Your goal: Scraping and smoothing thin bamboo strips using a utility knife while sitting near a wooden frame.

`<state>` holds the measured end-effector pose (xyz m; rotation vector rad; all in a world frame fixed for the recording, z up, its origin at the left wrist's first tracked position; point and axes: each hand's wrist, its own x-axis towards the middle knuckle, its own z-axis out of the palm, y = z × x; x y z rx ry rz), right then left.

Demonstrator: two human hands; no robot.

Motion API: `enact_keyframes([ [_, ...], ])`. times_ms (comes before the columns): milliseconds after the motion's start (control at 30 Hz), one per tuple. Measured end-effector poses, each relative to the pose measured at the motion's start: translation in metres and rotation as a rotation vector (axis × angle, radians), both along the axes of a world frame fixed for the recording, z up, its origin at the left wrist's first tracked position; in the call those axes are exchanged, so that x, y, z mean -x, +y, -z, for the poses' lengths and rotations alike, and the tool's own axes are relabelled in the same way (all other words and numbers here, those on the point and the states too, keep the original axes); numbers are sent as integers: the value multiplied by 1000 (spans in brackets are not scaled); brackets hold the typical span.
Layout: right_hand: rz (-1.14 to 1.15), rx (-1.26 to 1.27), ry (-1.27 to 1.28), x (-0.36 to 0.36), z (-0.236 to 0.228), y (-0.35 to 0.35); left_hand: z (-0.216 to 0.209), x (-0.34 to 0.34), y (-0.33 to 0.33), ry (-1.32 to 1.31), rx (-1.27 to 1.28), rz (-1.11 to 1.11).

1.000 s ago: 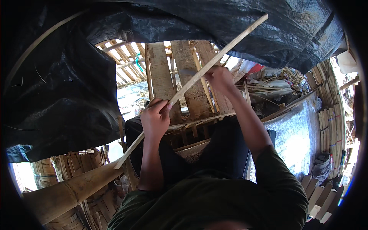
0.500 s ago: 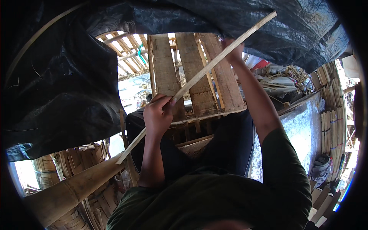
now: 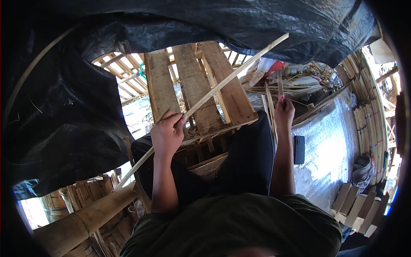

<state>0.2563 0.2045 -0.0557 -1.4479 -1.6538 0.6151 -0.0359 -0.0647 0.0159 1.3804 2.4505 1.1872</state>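
My left hand (image 3: pixel 168 133) is closed around a long, thin bamboo strip (image 3: pixel 234 74). The strip runs slantwise from the lower left, over the wooden bench, to the dark plastic sheet at the upper right. Over to the right, beside my knee, my right hand (image 3: pixel 284 115) is closed on a narrow, flat, blade-like piece (image 3: pixel 280 83) that points away from me; its handle is hidden in the fingers. The slatted wooden bench (image 3: pixel 195 92) stands in front of my lap, its planks under the strip.
Dark plastic sheeting (image 3: pixel 64 103) hangs across the left and far side. A thick bamboo pole (image 3: pixel 85 216) lies at the lower left. On the right are a phone (image 3: pixel 299 150) on a shiny silvery surface (image 3: pixel 319 165), bundled strips (image 3: pixel 368 130) and stacked wooden pieces (image 3: pixel 357 210).
My right hand has come from beside the strip's far part back toward me and right, where the blade-like piece now shows. The strip, still in my left hand, appears slightly lower and farther left.
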Motion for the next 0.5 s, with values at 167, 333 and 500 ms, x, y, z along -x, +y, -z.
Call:
enact_keyframes([
  [167,5,-96,163,-10,-29,-48,-2,-26,33,17,85,73],
  [333,-362,465,1084,-11,-56,-54,13,-45,63,135,157,154],
  [500,-456,594,1124,7,-80,-73,7,-43,65,225,140,164],
])
